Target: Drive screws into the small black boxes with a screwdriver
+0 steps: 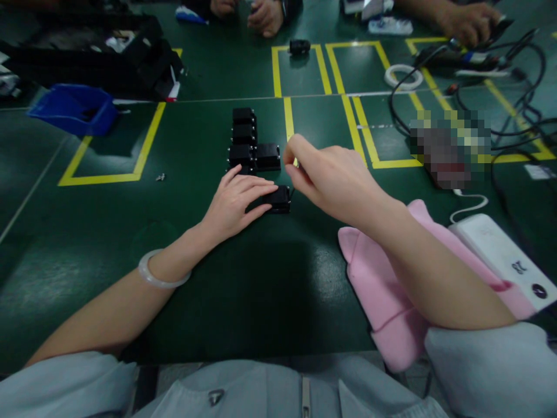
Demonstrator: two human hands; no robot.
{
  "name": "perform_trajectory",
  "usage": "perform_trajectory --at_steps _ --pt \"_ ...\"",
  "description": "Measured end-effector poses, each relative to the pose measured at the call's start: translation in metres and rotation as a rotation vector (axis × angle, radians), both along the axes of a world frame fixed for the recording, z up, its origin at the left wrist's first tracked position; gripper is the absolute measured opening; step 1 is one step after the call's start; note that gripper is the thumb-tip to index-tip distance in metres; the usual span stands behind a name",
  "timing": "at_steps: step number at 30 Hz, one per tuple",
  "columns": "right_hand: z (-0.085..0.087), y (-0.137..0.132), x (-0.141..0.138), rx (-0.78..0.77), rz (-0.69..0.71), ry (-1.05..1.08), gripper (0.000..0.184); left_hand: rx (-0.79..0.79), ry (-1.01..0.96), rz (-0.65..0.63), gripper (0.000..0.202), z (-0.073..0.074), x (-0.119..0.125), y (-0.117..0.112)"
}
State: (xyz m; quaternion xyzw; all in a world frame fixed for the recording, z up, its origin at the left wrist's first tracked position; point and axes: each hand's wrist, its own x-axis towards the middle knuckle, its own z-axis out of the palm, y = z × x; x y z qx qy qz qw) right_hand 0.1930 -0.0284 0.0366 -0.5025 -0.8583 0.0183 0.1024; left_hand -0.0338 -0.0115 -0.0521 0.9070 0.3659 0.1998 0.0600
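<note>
Steadying a black block (282, 198) on the counter (270, 290), the left hand (235, 200) has its thumb at the near edge and fingers across the top, while the right hand (333, 171) curls thumb and forefinger close together by the block's right end, pinching what I cannot tell. This piece looks partway through; whether the similar cluster (267, 155) just beyond is finished or waiting is unclear, and small metal bits (161, 177) lie loose farther left.

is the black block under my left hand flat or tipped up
Flat: the black block sits level on the table, under the left hand's fingers.
</note>
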Motion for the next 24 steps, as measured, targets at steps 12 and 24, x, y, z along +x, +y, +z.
perform_trajectory --at_steps 12,24 --pt "0.0006 0.0 -0.0001 0.012 0.008 -0.01 0.037 0.014 0.025 -0.019 0.036 0.0007 -0.001 0.0003" --pt "-0.0031 0.0011 -0.0006 0.032 0.006 0.013 0.037 0.038 0.009 -0.038 0.035 -0.0004 -0.0008 0.0009"
